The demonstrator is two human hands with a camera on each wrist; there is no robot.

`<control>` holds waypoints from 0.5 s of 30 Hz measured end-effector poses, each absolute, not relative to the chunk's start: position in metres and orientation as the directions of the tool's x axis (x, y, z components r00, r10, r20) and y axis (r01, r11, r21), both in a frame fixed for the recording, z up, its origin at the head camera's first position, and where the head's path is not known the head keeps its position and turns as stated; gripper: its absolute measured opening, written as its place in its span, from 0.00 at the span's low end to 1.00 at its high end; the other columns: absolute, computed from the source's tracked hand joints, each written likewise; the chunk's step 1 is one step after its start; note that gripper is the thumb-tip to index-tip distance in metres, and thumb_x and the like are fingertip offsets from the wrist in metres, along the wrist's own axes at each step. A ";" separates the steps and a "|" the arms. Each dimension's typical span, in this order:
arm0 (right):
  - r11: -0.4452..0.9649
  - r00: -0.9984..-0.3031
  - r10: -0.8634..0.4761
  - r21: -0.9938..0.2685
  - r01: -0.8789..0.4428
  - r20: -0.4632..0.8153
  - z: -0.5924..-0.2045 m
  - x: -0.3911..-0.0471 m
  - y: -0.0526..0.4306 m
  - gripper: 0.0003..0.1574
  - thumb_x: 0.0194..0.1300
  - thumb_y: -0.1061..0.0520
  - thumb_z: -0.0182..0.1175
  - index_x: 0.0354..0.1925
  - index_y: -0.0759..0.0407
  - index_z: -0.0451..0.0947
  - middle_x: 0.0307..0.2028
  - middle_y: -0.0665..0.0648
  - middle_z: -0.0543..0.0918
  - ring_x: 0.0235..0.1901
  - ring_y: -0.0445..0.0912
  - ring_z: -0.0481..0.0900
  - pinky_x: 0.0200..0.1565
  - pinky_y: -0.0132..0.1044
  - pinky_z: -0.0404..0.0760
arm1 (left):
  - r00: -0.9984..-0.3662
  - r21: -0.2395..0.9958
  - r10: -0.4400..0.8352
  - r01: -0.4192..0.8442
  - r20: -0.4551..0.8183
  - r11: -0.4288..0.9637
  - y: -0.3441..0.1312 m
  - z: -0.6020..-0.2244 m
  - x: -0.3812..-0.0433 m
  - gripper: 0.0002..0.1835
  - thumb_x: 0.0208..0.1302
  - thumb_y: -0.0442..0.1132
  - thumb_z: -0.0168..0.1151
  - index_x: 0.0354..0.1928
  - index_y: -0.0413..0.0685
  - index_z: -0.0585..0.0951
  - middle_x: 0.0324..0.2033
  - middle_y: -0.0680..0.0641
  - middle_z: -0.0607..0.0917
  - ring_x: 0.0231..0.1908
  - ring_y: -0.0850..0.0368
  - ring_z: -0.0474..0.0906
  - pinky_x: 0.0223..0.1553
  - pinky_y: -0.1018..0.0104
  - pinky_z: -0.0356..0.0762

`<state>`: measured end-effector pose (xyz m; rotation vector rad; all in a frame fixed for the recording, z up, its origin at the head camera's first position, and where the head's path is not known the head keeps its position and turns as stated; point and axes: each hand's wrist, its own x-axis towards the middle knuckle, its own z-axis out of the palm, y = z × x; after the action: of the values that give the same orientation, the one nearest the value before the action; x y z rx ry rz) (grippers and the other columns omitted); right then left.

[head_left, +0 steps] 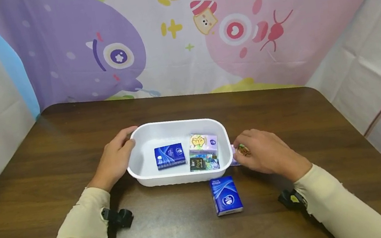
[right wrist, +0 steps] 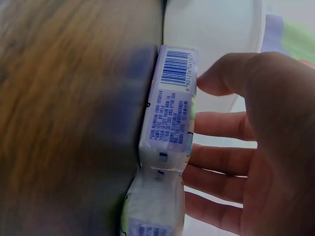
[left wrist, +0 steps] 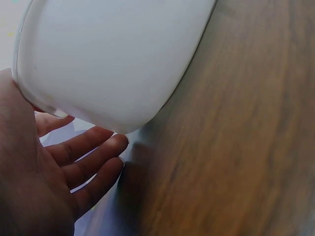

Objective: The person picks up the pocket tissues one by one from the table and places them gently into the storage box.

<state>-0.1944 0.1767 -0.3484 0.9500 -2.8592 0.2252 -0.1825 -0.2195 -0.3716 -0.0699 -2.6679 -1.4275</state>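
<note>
A white plastic basin (head_left: 181, 176) stands on the table. My left hand (head_left: 116, 158) is at its left end, thumb on the rim and the other fingers loosely spread along the outer wall in the left wrist view. On the right, my right hand (head_left: 264, 151) reaches over a purple tissue pack (head_left: 235, 157) beside the basin. The right wrist view shows this pack's barcoded side (right wrist: 167, 108), with the thumb at its upper edge and fairly straight fingers partly hidden behind it. A second wrapped pack (right wrist: 155, 206) adjoins it there.
Inside the basin lie a blue tissue pack (head_left: 170, 156), a purple one with a yellow cartoon (head_left: 203, 142) and a dark, colourful one (head_left: 204, 162). Another blue tissue pack (head_left: 226, 195) lies in front of the basin. A cartoon cloth (head_left: 174, 63) hangs behind the table (head_left: 156, 232).
</note>
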 end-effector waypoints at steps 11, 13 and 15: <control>0.786 -0.790 -0.605 -0.077 -0.613 0.101 -0.344 -0.194 0.178 0.28 0.61 0.36 0.64 0.50 0.54 0.83 0.47 0.54 0.84 0.46 0.49 0.80 0.48 0.50 0.81 | -0.992 0.827 -0.009 0.100 0.126 0.553 -0.220 -0.372 -0.182 0.24 0.78 0.45 0.44 0.72 0.52 0.69 0.64 0.39 0.76 0.59 0.41 0.73 0.60 0.40 0.68; 0.779 -0.780 -0.617 -0.066 -0.624 0.102 -0.344 -0.193 0.178 0.29 0.61 0.37 0.65 0.50 0.55 0.83 0.46 0.53 0.84 0.44 0.48 0.80 0.46 0.48 0.81 | -0.992 0.826 -0.008 0.098 0.124 0.555 -0.220 -0.372 -0.182 0.24 0.78 0.45 0.44 0.72 0.52 0.69 0.64 0.39 0.76 0.59 0.41 0.73 0.61 0.40 0.68; 0.770 -0.771 -0.628 -0.059 -0.635 0.109 -0.343 -0.193 0.179 0.28 0.61 0.37 0.65 0.50 0.55 0.83 0.45 0.53 0.84 0.42 0.47 0.79 0.44 0.46 0.81 | -0.992 0.826 -0.008 0.098 0.123 0.556 -0.220 -0.371 -0.182 0.24 0.78 0.45 0.44 0.72 0.52 0.69 0.64 0.39 0.76 0.59 0.41 0.73 0.61 0.40 0.68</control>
<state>-0.1928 0.1790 -0.3434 1.0287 -2.8769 0.1415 -0.1822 -0.2195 -0.3713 -0.0770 -2.6700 -1.4274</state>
